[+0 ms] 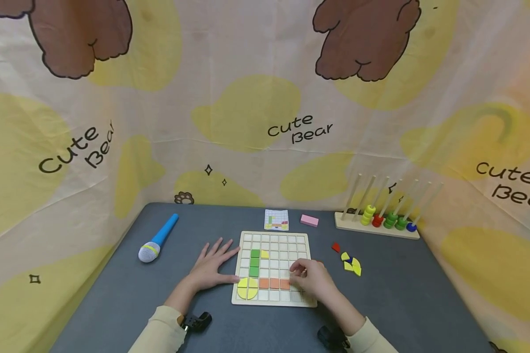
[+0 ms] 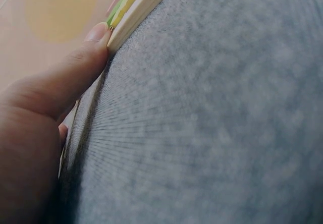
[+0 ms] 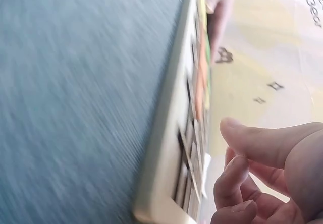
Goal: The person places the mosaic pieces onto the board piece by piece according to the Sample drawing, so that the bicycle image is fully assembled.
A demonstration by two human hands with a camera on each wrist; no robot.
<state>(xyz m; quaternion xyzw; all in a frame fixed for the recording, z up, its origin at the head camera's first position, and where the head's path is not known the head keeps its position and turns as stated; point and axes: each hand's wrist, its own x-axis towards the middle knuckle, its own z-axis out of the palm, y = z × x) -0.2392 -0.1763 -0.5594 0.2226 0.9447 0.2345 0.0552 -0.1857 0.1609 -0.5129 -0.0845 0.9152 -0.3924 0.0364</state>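
Note:
A pale wooden grid board lies on the table, with white squares. Spread fingers of my left hand rest beside its left edge; the thumb touches that edge. Above the board's right part is my right hand, fingers bent, near the last of three orange square tiles. No piece shows between the right thumb and fingers in the right wrist view. Several yellow quarter-round tiles form a circle at the lower left. Green tiles stand in a column above it, beside one yellow tile.
Behind the board lie a printed pattern card and a pink block. Loose yellow pieces and a red piece lie to the right. A peg rack with coloured rings stands back right; a blue toy microphone lies left.

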